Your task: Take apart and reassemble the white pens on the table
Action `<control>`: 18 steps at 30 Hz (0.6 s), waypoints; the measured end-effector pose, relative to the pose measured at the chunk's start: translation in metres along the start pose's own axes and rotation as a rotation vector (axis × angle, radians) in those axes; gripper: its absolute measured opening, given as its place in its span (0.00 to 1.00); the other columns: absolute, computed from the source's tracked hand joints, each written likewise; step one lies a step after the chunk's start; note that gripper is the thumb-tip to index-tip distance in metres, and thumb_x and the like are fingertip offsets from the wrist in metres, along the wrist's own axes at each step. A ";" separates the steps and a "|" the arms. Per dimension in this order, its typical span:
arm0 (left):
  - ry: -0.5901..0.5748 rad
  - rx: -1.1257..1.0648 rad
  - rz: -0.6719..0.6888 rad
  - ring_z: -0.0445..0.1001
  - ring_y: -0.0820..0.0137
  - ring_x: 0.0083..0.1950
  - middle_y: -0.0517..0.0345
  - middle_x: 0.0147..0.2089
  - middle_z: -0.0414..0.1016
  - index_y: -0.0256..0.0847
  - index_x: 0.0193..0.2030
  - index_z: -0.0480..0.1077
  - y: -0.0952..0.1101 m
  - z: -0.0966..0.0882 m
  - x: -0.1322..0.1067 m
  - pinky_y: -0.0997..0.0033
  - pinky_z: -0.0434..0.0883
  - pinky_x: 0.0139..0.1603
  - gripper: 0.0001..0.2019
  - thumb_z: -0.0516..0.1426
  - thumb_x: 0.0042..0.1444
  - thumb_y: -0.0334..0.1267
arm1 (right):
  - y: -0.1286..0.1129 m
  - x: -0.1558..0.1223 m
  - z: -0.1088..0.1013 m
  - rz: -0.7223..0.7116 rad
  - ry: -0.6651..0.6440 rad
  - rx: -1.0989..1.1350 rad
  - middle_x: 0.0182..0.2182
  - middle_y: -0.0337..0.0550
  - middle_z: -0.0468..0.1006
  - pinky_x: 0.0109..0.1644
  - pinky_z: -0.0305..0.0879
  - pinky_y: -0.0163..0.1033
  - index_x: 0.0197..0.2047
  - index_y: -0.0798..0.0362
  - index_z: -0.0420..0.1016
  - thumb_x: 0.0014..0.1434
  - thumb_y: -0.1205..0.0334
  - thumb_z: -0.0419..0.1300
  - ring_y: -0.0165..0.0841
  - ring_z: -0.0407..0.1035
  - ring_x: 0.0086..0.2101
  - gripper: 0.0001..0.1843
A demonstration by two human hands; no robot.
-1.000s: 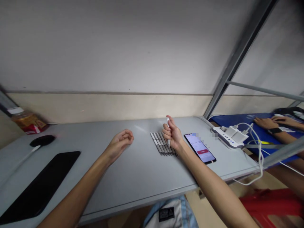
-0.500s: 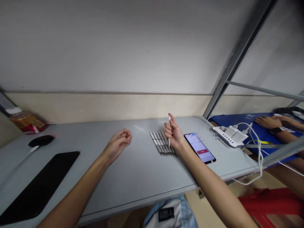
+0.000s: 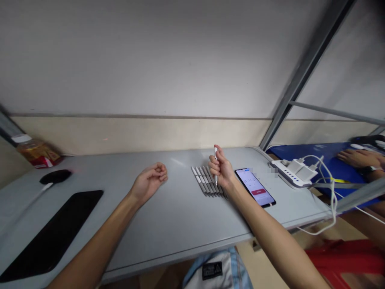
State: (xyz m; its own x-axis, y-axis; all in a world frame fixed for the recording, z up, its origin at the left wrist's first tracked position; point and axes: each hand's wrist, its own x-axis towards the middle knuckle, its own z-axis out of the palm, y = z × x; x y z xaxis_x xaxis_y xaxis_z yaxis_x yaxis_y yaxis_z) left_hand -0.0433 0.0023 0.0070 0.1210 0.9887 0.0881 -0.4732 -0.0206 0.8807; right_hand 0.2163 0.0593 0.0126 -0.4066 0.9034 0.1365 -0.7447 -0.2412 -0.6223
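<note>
My right hand point(image 3: 221, 168) is closed round a white pen point(image 3: 215, 164), thumb up by its upper end and the tip pointing down. Just beneath and to the left, several grey-and-white pens point(image 3: 202, 181) lie side by side in a slanted row; the hand and wrist cover part of the row. On the left, my left hand point(image 3: 150, 180) rests on its side on the grey table point(image 3: 168, 216), loosely curled with nothing visible in it. It stays apart from the pens.
Right of my forearm lies a phone point(image 3: 255, 186) with a lit screen. Beyond it sits a power strip point(image 3: 290, 174) with white plugs and cables. A black mat point(image 3: 57, 233), a black disc with a cable point(image 3: 55, 176) and a bottle point(image 3: 39, 152) are left. Another person's hand point(image 3: 356, 157) shows far right.
The view has shifted slightly, so the scene sits a little further right. My right hand still grips the pen upright; the left hand's fingers have moved slightly. The other person's hand has moved right.
</note>
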 end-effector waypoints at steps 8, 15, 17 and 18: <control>0.009 -0.014 -0.008 0.56 0.76 0.26 0.60 0.25 0.56 0.36 0.24 0.65 0.000 0.003 0.000 0.74 0.59 0.28 0.04 0.54 0.40 0.25 | -0.001 0.001 -0.003 -0.014 -0.011 0.014 0.20 0.28 0.51 0.17 0.32 0.25 0.55 0.36 0.61 0.63 0.62 0.55 0.22 0.40 0.16 0.19; 0.046 -0.038 -0.002 0.56 0.77 0.28 0.60 0.26 0.56 0.35 0.25 0.66 0.002 0.005 0.000 0.76 0.60 0.29 0.09 0.54 0.33 0.23 | 0.000 0.000 -0.002 -0.015 -0.018 0.010 0.20 0.28 0.51 0.17 0.33 0.25 0.55 0.36 0.61 0.62 0.62 0.56 0.22 0.40 0.16 0.19; 0.046 -0.039 -0.007 0.56 0.76 0.27 0.60 0.26 0.55 0.35 0.25 0.66 0.002 0.006 -0.001 0.75 0.59 0.28 0.08 0.53 0.33 0.23 | -0.001 0.001 -0.002 -0.018 -0.012 0.007 0.20 0.28 0.51 0.17 0.33 0.25 0.54 0.36 0.62 0.62 0.62 0.56 0.22 0.40 0.16 0.18; 0.046 -0.039 -0.009 0.56 0.76 0.27 0.59 0.26 0.55 0.35 0.25 0.66 0.003 0.006 -0.001 0.75 0.59 0.28 0.08 0.53 0.33 0.23 | -0.002 0.001 -0.003 -0.020 -0.013 0.011 0.20 0.28 0.51 0.17 0.33 0.25 0.54 0.36 0.62 0.62 0.62 0.55 0.22 0.40 0.16 0.18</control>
State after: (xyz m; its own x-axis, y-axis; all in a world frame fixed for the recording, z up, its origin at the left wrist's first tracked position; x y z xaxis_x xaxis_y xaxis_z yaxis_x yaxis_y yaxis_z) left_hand -0.0391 0.0000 0.0122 0.0857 0.9946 0.0579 -0.5064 -0.0066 0.8623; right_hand 0.2183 0.0619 0.0116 -0.3984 0.9033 0.1588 -0.7585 -0.2272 -0.6108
